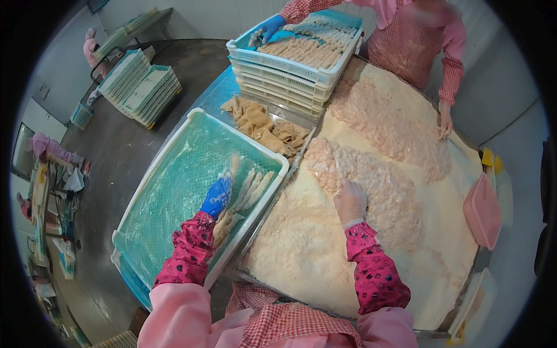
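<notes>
Forward, the left hand (217,196) reaches over netting (165,188).

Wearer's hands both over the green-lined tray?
No: only the left hand is; the right hand is at the pale pieces on the powder.

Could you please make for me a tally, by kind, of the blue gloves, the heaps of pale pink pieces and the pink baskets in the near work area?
Blue gloves: 2, one on the person's left hand, one on the co-worker
Heaps of pale pink pieces: 2
Pink basket: 1
Total: 5
</notes>
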### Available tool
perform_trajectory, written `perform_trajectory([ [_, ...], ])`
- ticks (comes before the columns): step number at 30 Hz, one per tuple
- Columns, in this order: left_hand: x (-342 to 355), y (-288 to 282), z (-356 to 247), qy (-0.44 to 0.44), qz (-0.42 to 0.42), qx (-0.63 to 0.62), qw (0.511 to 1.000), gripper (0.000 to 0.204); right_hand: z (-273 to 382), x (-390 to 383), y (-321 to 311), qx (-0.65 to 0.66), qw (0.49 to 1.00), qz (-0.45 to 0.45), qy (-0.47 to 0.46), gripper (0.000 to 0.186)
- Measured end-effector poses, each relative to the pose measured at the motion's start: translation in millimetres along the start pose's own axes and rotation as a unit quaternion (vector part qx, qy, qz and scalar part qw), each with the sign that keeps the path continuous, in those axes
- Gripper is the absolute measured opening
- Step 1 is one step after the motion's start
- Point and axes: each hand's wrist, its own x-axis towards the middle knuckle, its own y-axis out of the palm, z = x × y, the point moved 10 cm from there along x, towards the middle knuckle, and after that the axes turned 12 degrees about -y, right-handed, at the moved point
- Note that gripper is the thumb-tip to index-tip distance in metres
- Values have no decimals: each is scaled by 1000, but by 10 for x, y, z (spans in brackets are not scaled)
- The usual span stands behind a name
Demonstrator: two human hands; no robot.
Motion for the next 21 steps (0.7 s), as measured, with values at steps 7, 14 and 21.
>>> perform_trajectory([
  [7, -191, 676, -684, -43, 231, -306, 923, 56, -485, -139, 76, 438, 871, -85, 207, 19],
  [14, -772, -44, -367, -56, 159, -176, 970, 53, 66, -822, -16, 549, 794, 6, 263, 24],
  [21, -1934, 1005, -776, 67, 145, 27, 987, 43, -237, -2030, -436, 238, 927, -67, 281, 29],
])
